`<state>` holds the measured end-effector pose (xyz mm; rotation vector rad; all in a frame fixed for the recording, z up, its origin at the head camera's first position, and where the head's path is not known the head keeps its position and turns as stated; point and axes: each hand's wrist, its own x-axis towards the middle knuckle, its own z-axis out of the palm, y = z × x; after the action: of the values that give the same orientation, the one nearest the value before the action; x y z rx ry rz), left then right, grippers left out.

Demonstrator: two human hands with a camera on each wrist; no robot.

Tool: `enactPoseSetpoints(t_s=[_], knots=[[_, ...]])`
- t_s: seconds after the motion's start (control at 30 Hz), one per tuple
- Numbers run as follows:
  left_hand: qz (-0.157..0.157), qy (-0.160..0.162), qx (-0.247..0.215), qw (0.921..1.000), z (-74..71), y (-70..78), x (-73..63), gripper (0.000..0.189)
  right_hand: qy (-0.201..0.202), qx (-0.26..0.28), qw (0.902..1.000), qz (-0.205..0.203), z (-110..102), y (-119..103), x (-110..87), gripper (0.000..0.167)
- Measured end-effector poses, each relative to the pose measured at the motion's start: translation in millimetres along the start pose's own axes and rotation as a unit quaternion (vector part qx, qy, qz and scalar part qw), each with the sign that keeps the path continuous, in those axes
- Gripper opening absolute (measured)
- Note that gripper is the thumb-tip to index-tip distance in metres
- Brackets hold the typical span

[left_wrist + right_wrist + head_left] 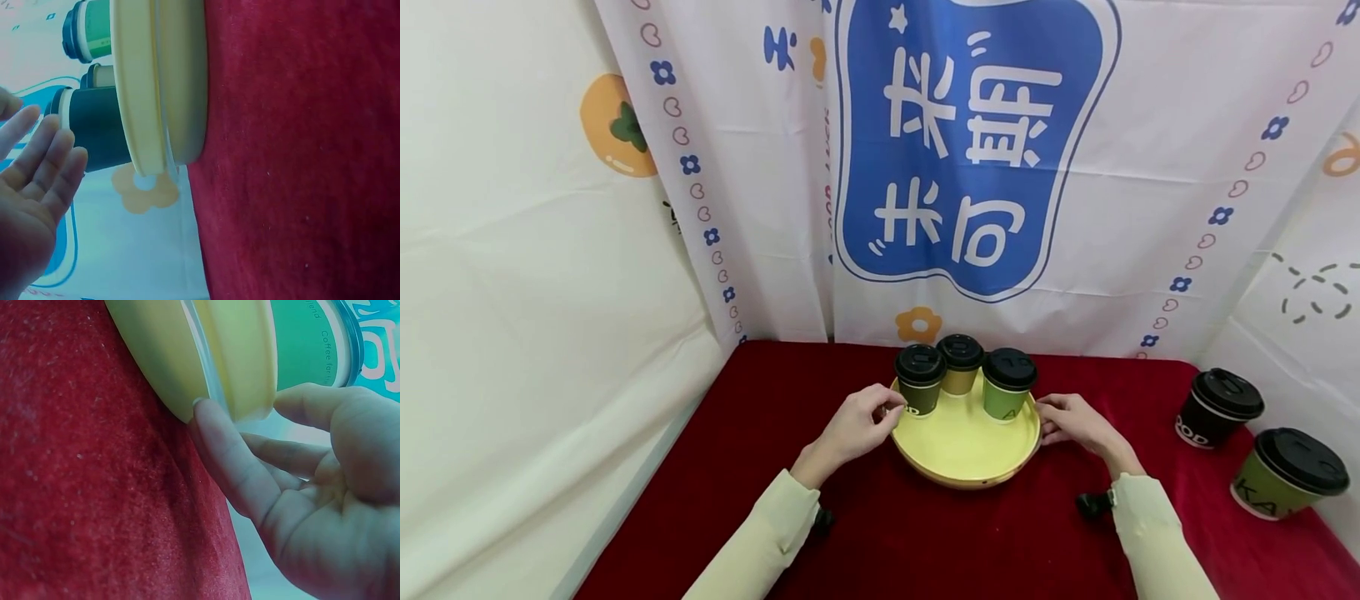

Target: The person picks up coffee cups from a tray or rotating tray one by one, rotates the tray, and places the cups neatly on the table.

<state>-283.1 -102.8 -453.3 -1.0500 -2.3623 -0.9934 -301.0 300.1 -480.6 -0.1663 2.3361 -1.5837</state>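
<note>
A round yellow tray (966,450) with a low wall sits on the red cloth. Three lidded paper coffee cups stand upright toward its far side: a dark green cup (919,392) at left, a tan cup (958,377) behind, and a light green cup (1006,398) at right. My left hand (863,421) is at the tray's left edge, its fingers loosely extended beside the dark green cup (97,125) and holding nothing. At the opposite edge, my right hand (1078,425) pinches the tray wall (244,369), thumb at the upper rim and a finger lower on the side.
Two more lidded cups, a black cup (1206,417) and a green cup (1270,487), stand at the table's right side. The red cloth (790,367) covers the table. A white printed curtain (760,208) hangs right behind its back edge.
</note>
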Motion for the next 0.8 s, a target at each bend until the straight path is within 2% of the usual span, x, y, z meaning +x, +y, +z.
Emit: enactPoseSetpoints(t_s=[0.1, 0.23, 0.37, 0.63, 0.8], knots=[[0.025, -0.037, 0.029, 0.9986, 1.6, 2.5, -2.2, 0.015, -0.001, 0.004, 1.0000, 0.000, 0, -1, -0.5, 0.056], [0.040, -0.087, 0.063, 0.9935, 3.4, 8.0, -4.6, 0.022, -0.002, 0.009, 1.0000, -0.001, 0, -2, -0.9, 0.056], [0.058, -0.117, 0.082, 0.9879, 6.5, 12.0, -5.7, 0.023, -0.002, 0.011, 0.9999, -0.001, 0, -2, -0.6, 0.056], [0.098, -0.135, 0.136, 0.9766, 12.3, 15.6, -9.3, 0.021, -0.006, 0.009, 0.9999, -0.003, -1, -2, -0.3, 0.056], [0.131, -0.139, 0.177, 0.9656, 14.5, 18.4, -12.8, 0.017, -0.007, 0.013, 0.9999, -0.005, 0, -2, -1.0, 0.057]])
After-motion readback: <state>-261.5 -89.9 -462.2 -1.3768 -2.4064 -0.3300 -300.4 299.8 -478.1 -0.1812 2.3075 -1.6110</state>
